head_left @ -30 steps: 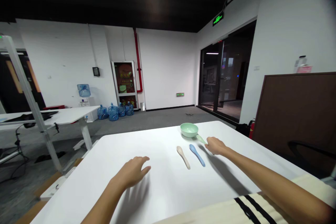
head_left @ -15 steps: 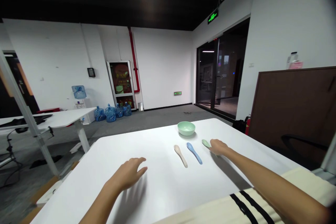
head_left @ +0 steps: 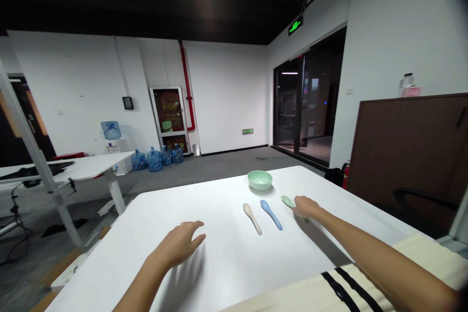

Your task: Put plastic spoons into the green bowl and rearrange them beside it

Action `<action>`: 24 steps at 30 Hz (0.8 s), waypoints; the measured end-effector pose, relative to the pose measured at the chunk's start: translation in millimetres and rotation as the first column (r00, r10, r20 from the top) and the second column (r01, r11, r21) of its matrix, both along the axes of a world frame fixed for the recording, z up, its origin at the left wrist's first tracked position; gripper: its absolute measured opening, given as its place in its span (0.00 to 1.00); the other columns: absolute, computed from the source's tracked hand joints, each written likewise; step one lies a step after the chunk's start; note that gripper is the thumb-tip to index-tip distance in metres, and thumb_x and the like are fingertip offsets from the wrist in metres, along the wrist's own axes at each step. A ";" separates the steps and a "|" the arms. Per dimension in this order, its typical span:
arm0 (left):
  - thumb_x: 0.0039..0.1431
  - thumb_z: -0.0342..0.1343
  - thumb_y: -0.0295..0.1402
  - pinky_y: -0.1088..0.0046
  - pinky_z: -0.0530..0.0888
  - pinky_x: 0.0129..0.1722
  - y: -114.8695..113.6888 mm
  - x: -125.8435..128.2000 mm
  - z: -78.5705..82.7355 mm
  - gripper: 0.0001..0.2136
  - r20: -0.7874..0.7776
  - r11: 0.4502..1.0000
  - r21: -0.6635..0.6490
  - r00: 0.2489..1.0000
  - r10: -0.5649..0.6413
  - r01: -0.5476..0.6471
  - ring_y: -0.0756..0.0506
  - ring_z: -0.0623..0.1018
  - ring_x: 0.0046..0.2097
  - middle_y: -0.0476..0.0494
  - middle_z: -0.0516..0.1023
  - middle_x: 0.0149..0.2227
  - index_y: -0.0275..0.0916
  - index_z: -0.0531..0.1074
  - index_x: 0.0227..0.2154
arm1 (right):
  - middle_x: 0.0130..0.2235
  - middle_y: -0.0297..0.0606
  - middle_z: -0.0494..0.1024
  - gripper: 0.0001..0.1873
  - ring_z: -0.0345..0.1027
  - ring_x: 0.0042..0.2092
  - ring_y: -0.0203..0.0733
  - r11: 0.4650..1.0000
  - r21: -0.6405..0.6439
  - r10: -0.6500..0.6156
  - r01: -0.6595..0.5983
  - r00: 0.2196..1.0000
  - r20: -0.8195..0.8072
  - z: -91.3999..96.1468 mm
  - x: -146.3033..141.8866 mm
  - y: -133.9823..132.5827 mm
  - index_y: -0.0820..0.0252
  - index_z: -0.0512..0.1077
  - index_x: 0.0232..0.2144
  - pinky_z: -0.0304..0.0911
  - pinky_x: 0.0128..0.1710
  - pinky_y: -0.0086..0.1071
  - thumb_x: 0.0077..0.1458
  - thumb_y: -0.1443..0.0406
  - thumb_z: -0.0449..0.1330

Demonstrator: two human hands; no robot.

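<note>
My right hand [head_left: 307, 207] is closed over the middle of a pale green spoon [head_left: 288, 201]. The spoon's bowl end shows beyond my fingertips, and a bit of its handle shows below the hand. To the left of it, a blue spoon [head_left: 271, 214] and a beige spoon [head_left: 252, 218] lie side by side on the white table [head_left: 219, 273], bowl ends pointing away from me. Behind the spoons stands a green bowl [head_left: 260, 180]. My left hand [head_left: 183, 243] hovers over the left part of the table, thumb and fingers apart, holding nothing.
A brown cabinet [head_left: 409, 151] stands beyond the table's right side, with a bottle [head_left: 406, 82] on top and a dark chair armrest in front. Another white table [head_left: 87, 165] with a metal post is at the left. Several blue water jugs [head_left: 154, 160] stand along the far wall.
The view has shifted very slightly. A little more of the green spoon's handle shows below my right hand. My left hand, the bowl and the other spoons stay as they were.
</note>
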State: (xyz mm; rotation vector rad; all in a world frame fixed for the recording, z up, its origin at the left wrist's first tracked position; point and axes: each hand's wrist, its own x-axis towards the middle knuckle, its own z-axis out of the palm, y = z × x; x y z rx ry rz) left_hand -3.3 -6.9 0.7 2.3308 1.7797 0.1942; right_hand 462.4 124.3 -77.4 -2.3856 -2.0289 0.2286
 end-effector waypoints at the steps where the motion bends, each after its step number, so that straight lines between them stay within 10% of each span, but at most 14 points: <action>1: 0.60 0.43 0.52 0.60 0.68 0.55 -0.3 0.2 0.4 0.27 0.000 1.000 0.000 1.000 0.000 0.000 0.36 0.71 0.59 0.41 0.74 0.57 0.45 0.68 0.57 | 0.48 0.54 0.75 0.16 0.73 0.45 0.52 1.000 0.001 0.000 0.000 1.000 -0.001 0.4 -0.3 -0.2 0.66 0.73 0.43 0.61 0.36 0.36 0.53 0.62 0.57; 13: 0.61 0.43 0.51 0.59 0.67 0.55 0.8 0.0 -1.0 0.27 -0.011 1.000 -0.010 1.000 -0.003 0.003 0.36 0.70 0.59 0.40 0.73 0.57 0.44 0.67 0.58 | 0.45 0.54 0.77 0.17 0.73 0.45 0.52 0.998 0.051 -0.034 0.033 0.999 0.020 13.8 -7.5 -6.6 0.65 0.75 0.40 0.62 0.37 0.36 0.57 0.58 0.55; 24: 0.61 0.43 0.50 0.59 0.68 0.54 -4.2 3.2 4.0 0.27 -0.025 1.000 0.000 1.000 0.003 -0.003 0.36 0.71 0.58 0.39 0.73 0.57 0.44 0.67 0.58 | 0.45 0.53 0.77 0.28 0.71 0.46 0.54 0.959 0.261 0.108 -0.114 0.994 0.034 76.7 -52.3 -29.1 0.63 0.71 0.45 0.61 0.38 0.38 0.59 0.46 0.49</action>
